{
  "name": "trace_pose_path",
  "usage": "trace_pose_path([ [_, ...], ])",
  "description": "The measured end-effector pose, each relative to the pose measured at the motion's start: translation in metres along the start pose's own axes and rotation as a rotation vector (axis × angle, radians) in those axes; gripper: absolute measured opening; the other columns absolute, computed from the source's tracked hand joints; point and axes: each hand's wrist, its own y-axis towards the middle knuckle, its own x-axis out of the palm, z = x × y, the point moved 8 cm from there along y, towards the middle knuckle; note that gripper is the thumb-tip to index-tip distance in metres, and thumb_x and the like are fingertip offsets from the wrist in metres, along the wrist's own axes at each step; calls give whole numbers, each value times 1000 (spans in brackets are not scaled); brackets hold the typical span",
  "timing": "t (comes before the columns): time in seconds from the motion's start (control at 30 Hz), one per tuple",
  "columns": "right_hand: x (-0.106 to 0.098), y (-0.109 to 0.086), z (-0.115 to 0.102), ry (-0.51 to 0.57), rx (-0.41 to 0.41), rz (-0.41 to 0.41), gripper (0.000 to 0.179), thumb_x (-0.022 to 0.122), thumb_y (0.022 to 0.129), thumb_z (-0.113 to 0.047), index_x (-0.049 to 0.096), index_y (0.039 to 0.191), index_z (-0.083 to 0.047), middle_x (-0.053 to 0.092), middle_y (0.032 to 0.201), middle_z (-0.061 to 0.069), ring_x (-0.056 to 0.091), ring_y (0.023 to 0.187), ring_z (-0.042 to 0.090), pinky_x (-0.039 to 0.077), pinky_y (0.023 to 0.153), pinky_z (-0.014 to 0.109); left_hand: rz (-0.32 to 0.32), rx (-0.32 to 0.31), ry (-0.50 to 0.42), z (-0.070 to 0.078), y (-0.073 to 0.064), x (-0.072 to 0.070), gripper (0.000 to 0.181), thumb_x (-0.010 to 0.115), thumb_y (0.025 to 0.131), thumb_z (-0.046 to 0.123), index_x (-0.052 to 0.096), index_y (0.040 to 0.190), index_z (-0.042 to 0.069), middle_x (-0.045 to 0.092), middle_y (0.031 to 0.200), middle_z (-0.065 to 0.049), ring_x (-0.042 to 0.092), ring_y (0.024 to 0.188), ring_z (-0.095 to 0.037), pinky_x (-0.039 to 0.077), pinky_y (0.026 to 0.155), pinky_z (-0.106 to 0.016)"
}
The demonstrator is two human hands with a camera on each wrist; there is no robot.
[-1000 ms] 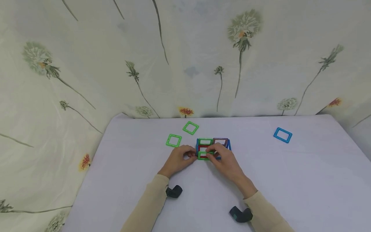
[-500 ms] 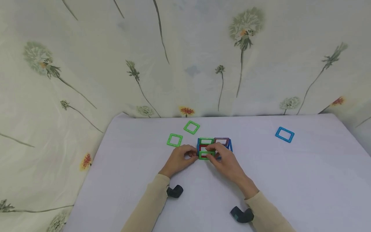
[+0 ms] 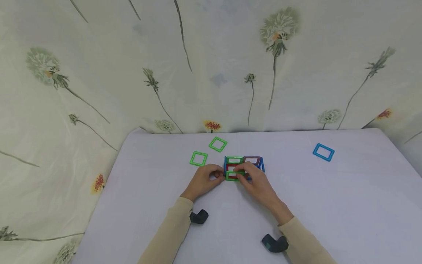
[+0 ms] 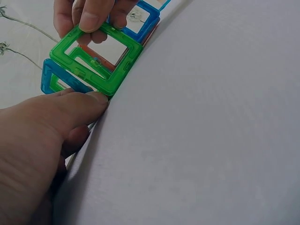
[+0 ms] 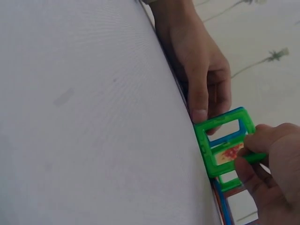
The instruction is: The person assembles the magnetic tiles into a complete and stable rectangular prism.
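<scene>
In the head view, a small boxy build of magnetic tiles sits mid-table, with a green tile and a purple-brown tile along its back. A green magnetic tile stands upright at its front left. My right hand pinches that tile's upper edge between thumb and fingertips. At the build's left end, my left hand holds the blue magnetic tile low down, its thumb right at the corner where blue and green meet. A red tile shows through the green frame. My right hand hides part of the build.
Two loose green tiles lie behind my left hand. One loose blue tile lies far right. Black camera mounts stick out from both wrists above the white tablecloth. A flower-print curtain hangs behind the table.
Both hands keep the same hold and the tiles stay put. Only a slight shift of the head view shows.
</scene>
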Motion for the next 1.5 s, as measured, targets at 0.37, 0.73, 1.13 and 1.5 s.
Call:
trace_pose_path([
  [0.37,1,0,-1,-9,1,2,23,66,87,-5,59,106,-15,62,101,-4,58,87,6,53,75,27,8,37,39,2,0,-1,15,71,84,17,68,99,16,67,88,6,56,80,-5,48,75,-19],
  [0.73,2,0,0,13,-41,17,25,67,86,-6,58,106,-16,60,103,-5,58,86,5,52,72,23,-3,25,49,3,-1,0,15,70,85,17,68,100,16,65,87,7,55,80,-5,48,74,-19],
  [1.13,-8,0,-8,18,-81,45,27,69,84,-4,59,108,-12,60,105,-1,57,89,7,52,70,21,-1,25,44,2,-1,0,15,70,85,17,68,99,16,65,88,7,55,80,-5,48,75,-19],
  [1.5,-23,0,-2,149,-35,60,20,63,89,-5,60,108,-10,60,111,0,56,98,7,53,75,23,0,11,38,3,-1,0,16,71,85,17,68,101,16,66,88,6,55,80,-5,48,75,-19],
])
